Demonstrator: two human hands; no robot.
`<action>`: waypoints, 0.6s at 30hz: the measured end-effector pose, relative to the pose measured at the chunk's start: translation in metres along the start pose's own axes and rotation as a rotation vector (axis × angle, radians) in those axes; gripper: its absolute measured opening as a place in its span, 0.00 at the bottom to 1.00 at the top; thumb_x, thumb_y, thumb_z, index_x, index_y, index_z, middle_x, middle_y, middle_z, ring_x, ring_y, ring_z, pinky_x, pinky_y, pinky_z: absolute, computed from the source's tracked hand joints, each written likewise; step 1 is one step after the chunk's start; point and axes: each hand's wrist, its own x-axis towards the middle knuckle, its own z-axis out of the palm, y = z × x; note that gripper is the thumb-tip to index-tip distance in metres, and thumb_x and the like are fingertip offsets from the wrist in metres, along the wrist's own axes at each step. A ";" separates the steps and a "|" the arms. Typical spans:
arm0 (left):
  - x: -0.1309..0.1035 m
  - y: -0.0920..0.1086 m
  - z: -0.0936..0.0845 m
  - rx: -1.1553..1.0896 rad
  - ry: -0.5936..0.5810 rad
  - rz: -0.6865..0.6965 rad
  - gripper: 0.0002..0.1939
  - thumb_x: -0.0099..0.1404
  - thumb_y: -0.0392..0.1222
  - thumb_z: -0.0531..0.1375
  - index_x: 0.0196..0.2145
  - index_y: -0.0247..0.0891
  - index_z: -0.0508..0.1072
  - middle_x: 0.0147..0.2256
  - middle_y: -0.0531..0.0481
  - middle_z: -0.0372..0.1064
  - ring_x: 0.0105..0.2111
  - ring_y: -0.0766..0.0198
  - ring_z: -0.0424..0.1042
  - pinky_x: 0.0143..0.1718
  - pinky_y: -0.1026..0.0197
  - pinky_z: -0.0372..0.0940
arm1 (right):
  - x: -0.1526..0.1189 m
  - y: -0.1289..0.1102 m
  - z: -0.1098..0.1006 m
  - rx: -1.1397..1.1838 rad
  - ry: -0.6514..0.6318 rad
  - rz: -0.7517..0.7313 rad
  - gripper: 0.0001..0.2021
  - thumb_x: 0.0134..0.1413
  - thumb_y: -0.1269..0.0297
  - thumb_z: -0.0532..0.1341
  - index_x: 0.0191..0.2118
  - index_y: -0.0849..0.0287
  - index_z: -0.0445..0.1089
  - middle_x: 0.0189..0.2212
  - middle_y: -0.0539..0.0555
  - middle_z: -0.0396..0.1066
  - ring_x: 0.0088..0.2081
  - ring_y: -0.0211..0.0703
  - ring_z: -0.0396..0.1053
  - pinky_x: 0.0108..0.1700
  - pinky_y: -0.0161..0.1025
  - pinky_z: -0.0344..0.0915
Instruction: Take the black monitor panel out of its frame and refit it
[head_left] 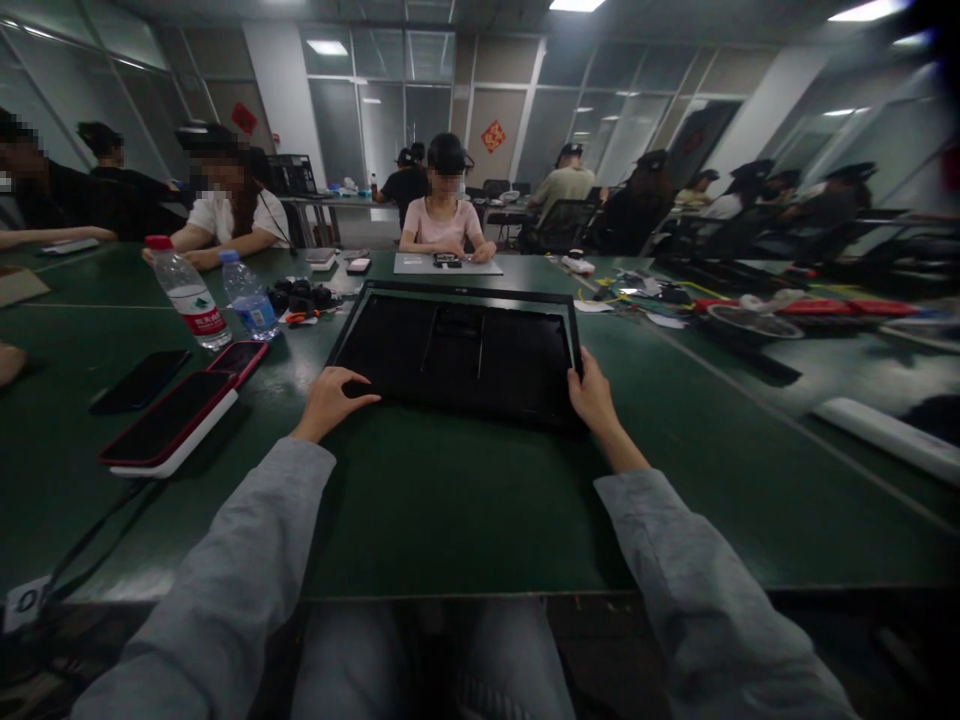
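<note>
A black rectangular frame (576,330) lies around or on a dark flat panel (517,360) on the green table. Two thin light strips show near the panel's middle. At the near left corner, my left hand (334,402) holds the frame's edge, its thumb reaching along the near side. My right hand (592,402) grips the right edge, with the fingers partly hidden behind it. Whether the panel and frame are joined cannot be made out.
Two plastic bottles (196,308) and several phones (169,420) are at the left. Cables and tools (637,285) lie at the back right, and a white bar (889,435) at the right. A person (444,215) sits across the green table (450,500).
</note>
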 end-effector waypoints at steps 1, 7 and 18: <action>0.000 -0.001 0.001 0.004 -0.006 0.009 0.20 0.54 0.61 0.73 0.37 0.45 0.82 0.44 0.44 0.79 0.51 0.47 0.71 0.57 0.45 0.61 | -0.001 0.000 -0.001 -0.011 -0.002 0.003 0.33 0.62 0.60 0.53 0.72 0.65 0.59 0.67 0.68 0.65 0.69 0.59 0.62 0.72 0.62 0.55; 0.003 -0.008 0.003 0.000 -0.033 0.042 0.20 0.55 0.62 0.73 0.37 0.45 0.82 0.43 0.43 0.79 0.49 0.47 0.72 0.57 0.45 0.62 | -0.004 -0.001 -0.002 -0.027 -0.040 0.039 0.34 0.61 0.59 0.53 0.71 0.64 0.59 0.66 0.68 0.67 0.67 0.61 0.65 0.70 0.62 0.58; 0.003 -0.005 0.002 -0.023 -0.062 0.016 0.20 0.53 0.62 0.73 0.36 0.46 0.82 0.42 0.44 0.79 0.48 0.48 0.73 0.56 0.46 0.63 | -0.004 0.003 -0.004 -0.071 -0.055 0.044 0.32 0.59 0.59 0.56 0.68 0.61 0.65 0.58 0.65 0.74 0.61 0.63 0.71 0.67 0.63 0.64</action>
